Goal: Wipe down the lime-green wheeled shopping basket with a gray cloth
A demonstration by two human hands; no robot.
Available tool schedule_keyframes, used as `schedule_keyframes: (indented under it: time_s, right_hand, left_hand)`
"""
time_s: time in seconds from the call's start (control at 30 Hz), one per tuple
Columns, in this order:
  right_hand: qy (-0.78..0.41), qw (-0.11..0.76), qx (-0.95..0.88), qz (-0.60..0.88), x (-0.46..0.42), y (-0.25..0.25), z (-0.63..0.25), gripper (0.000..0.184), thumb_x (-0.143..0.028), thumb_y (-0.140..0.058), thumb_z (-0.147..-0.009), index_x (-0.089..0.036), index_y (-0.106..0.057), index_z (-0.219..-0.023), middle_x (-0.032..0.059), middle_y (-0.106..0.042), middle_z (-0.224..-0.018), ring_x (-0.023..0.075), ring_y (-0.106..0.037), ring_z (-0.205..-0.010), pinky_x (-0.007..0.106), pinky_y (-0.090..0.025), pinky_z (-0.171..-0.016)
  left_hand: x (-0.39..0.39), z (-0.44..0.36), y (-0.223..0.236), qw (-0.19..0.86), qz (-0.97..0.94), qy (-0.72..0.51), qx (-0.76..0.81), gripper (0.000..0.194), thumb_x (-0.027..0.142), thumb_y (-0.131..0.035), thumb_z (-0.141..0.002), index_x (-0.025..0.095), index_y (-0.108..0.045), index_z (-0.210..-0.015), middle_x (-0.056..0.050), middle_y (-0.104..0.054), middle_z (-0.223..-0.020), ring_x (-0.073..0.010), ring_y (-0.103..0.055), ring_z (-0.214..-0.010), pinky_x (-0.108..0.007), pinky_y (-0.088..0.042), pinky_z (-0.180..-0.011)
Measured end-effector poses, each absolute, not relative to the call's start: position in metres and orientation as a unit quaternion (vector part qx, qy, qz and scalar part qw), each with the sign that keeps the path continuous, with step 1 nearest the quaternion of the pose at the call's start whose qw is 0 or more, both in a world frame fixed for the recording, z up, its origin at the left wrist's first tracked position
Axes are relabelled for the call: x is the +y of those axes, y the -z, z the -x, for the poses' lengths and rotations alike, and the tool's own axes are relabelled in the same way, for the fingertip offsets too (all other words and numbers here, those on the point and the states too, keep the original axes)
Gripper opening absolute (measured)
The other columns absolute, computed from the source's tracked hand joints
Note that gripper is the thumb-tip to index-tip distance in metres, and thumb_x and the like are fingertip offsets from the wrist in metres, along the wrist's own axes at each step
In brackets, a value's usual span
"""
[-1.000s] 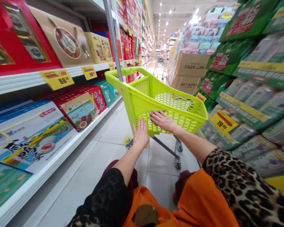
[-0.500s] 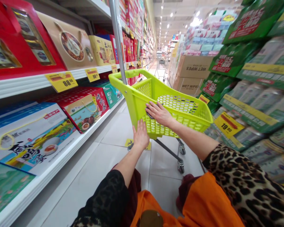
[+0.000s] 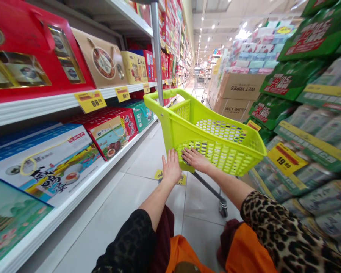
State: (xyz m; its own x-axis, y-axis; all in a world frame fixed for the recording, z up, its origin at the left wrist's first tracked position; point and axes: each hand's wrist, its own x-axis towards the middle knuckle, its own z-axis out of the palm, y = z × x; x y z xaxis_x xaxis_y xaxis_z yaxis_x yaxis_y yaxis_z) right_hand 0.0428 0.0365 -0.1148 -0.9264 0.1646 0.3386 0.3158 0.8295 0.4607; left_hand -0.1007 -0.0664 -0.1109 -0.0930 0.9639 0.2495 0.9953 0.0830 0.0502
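In front of me stands a lime-green plastic shopping cart [image 3: 216, 132] on a grey wheeled frame, with a metal pole [image 3: 157, 57] rising at its handle end. My left hand [image 3: 172, 167] is open, its fingers stretched up against the lower corner of the basket. To its right, my right hand [image 3: 196, 160] lies flat with fingers extended on the lower side of the basket, over the perforated wall. Neither hand grips anything. A small dark round spot shows partly under the right palm.
At left, shelves [image 3: 74, 189] hold gift boxes [image 3: 102, 60] and yellow price tags [image 3: 90, 101]. Stacked drink packs [image 3: 307, 87] stand close on the right, with wet wipes cartons [image 3: 238, 89] beyond. A yellow floor sticker [image 3: 182, 180] lies under the cart. Another cart [image 3: 199, 85] is farther down the aisle.
My right hand has slid down the basket side, lower and nearer my left hand. The cart and shelves appear shifted rightward in view, and the basket looks tilted slightly differently.
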Motion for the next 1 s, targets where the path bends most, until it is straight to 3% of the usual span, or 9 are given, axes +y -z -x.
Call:
schedule_keyframes:
  time_s: [0.27, 0.5, 0.6, 0.83, 1.0]
  right_hand:
    - [0.287, 0.245, -0.911, 0.167, 0.062, 0.041, 0.000, 0.045, -0.007, -0.039, -0.087, -0.010, -0.044, -0.132, 0.0146, -0.040, -0.141, 0.0287, -0.030, -0.133, 0.051, -0.026, -0.107]
    - [0.235, 0.158, -0.948, 0.143, 0.043, 0.118, -0.018, 0.041, -0.008, -0.045, -0.085, -0.010, -0.051, -0.126, 0.0165, -0.048, -0.134, 0.0271, -0.038, -0.129, 0.047, -0.036, -0.102]
    - [0.229, 0.141, -0.955, 0.124, 0.038, 0.124, -0.026, 0.040, -0.007, -0.045, -0.084, -0.010, -0.052, -0.123, 0.0159, -0.051, -0.131, 0.0273, -0.040, -0.127, 0.047, -0.037, -0.100]
    - [0.242, 0.320, -0.899, 0.176, 0.064, 0.014, -0.001, 0.049, -0.008, -0.035, -0.088, -0.014, -0.037, -0.137, 0.0124, -0.034, -0.145, 0.0250, -0.017, -0.138, 0.051, -0.020, -0.110]
    - [0.253, 0.300, -0.904, 0.170, 0.074, 0.003, 0.001, 0.046, -0.008, -0.036, -0.089, -0.012, -0.040, -0.135, 0.0141, -0.037, -0.143, 0.0252, -0.021, -0.137, 0.050, -0.023, -0.109]
  left_hand:
    - [-0.054, 0.117, 0.099, 0.093, 0.646, 0.136, -0.746, 0.068, 0.017, -0.037, -0.076, 0.004, -0.023, -0.141, -0.015, -0.015, -0.151, -0.0248, -0.010, -0.140, -0.053, -0.011, -0.111]
    - [-0.066, 0.125, 0.111, 0.085, 0.647, 0.121, -0.748, 0.068, 0.018, -0.038, -0.076, 0.004, -0.023, -0.140, -0.014, -0.015, -0.151, -0.0252, -0.010, -0.140, -0.052, -0.011, -0.112]
    - [-0.070, 0.131, 0.116, 0.083, 0.646, 0.118, -0.749, 0.068, 0.019, -0.040, -0.075, 0.004, -0.025, -0.140, -0.015, -0.015, -0.151, -0.0251, -0.011, -0.140, -0.052, -0.012, -0.111]
    - [-0.062, 0.127, 0.106, 0.086, 0.642, 0.118, -0.753, 0.068, 0.016, -0.038, -0.074, 0.003, -0.024, -0.140, -0.015, -0.015, -0.151, -0.0259, -0.011, -0.140, -0.053, -0.013, -0.111]
    - [-0.061, 0.116, 0.100, 0.092, 0.659, 0.120, -0.737, 0.068, 0.019, -0.039, -0.076, 0.004, -0.024, -0.140, -0.015, -0.013, -0.151, -0.0253, -0.010, -0.140, -0.052, -0.011, -0.111]
